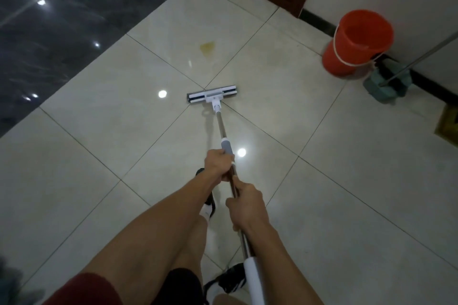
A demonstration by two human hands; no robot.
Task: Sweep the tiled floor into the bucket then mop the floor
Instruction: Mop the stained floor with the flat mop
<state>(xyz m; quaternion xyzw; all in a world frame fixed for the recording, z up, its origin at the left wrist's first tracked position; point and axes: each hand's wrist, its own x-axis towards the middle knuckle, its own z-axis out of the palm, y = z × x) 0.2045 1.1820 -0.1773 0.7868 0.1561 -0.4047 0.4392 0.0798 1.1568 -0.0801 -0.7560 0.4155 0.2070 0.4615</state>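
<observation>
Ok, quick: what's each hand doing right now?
Left hand: grips the mop handle, just below the grey sleeve.
Right hand: grips the same handle, nearer the body.

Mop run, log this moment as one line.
phase: mopping | mop: head on tiles | hands: left, right grip handle | stain: ahead

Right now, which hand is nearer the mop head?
The left hand. It grips the mop handle just below the grey sleeve, ahead of the right hand, which holds the pole lower down, closer to the body.

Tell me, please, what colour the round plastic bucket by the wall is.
The round plastic bucket is orange-red, per the head view.
</observation>
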